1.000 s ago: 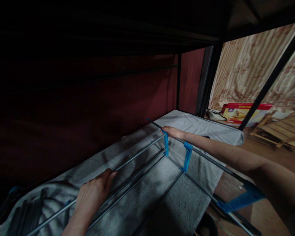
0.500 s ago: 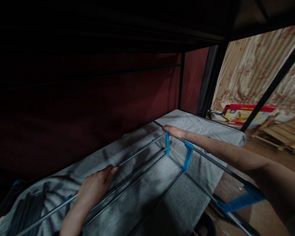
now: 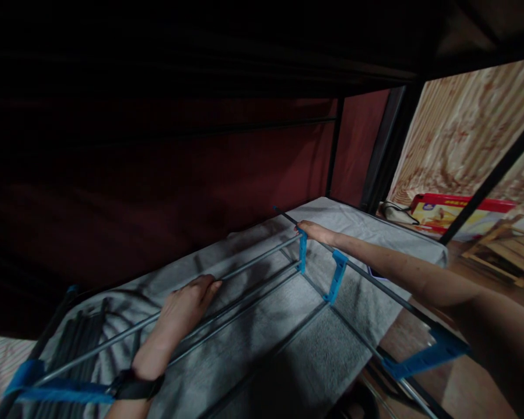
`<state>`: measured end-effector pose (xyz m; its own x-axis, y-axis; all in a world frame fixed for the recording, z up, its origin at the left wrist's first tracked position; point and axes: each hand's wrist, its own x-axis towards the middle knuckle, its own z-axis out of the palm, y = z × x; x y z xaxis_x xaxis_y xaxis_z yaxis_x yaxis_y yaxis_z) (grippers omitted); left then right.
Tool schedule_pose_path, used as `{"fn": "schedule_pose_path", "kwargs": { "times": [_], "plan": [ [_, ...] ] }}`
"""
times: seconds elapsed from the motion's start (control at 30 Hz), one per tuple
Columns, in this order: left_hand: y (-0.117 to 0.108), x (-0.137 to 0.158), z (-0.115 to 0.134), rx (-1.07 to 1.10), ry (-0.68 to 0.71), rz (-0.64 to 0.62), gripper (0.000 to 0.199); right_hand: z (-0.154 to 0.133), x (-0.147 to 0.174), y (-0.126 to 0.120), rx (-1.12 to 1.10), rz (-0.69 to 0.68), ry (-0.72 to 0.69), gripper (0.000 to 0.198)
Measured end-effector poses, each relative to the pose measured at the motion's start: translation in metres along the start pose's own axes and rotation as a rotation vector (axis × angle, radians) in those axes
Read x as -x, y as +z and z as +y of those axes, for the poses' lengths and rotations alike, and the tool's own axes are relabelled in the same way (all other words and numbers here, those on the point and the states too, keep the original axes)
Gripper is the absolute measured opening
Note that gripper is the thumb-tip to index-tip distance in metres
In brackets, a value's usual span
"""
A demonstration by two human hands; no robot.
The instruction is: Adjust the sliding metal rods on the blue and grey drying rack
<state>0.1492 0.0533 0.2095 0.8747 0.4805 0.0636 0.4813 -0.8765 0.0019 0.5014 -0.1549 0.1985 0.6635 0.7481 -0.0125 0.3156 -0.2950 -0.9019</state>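
A rack frame of grey metal tubes [image 3: 262,256] and blue plastic connectors [image 3: 337,276] lies on a grey cloth-covered bed [image 3: 375,233]. My left hand [image 3: 190,302], a dark band on its wrist, is closed around one long tube of it. Farther off, my right hand [image 3: 312,230] grips the frame where a blue connector [image 3: 303,250] meets a dark pole [image 3: 283,214]; its fingers are partly hidden. Another blue connector [image 3: 428,355] is near my right forearm, and one more [image 3: 61,391] shows at the lower left.
Several loose dark tubes [image 3: 76,340] lie on the cloth at left. A black metal bed frame [image 3: 335,151] stands around the bed, with a dark red wall [image 3: 244,169] behind. To the right are a red and yellow box [image 3: 458,215], a wooden slatted piece [image 3: 510,250] and a patterned curtain [image 3: 467,134].
My view has shifted a little left, so more of the frame's left end and its blue connector shows. Both hands keep their grip on the frame.
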Motion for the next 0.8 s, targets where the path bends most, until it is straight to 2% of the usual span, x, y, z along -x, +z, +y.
{"fn": "schedule_pose_path", "kwargs": {
  "times": [0.1, 0.17, 0.27, 0.37, 0.47, 0.7, 0.8],
  "plan": [
    [0.0, 0.013, -0.002, -0.09, 0.064, 0.205, 0.044, 0.0, 0.004, -0.002, -0.001, -0.022, 0.013, 0.03],
    [0.001, 0.022, -0.006, -0.176, 0.075, 0.268, 0.043, 0.0, 0.005, -0.003, -0.016, -0.025, 0.036, 0.033],
    [0.005, 0.031, -0.011, -0.232, 0.017, 0.219, 0.042, 0.003, 0.002, -0.003, -0.029, -0.022, 0.071, 0.033],
    [0.007, 0.033, -0.012, -0.209, -0.057, 0.122, 0.042, 0.007, -0.003, -0.001, -0.037, -0.029, 0.083, 0.03],
    [0.007, 0.03, -0.013, -0.175, -0.071, 0.076, 0.042, 0.01, -0.007, 0.001, -0.043, -0.023, 0.094, 0.027],
    [0.008, 0.031, -0.013, -0.107, -0.073, 0.067, 0.044, 0.018, -0.009, 0.002, -0.005, -0.061, 0.08, 0.023],
    [0.006, 0.037, -0.009, -0.01, -0.077, 0.093, 0.044, 0.031, -0.015, -0.004, 0.102, -0.011, 0.022, 0.026]
  ]
}}
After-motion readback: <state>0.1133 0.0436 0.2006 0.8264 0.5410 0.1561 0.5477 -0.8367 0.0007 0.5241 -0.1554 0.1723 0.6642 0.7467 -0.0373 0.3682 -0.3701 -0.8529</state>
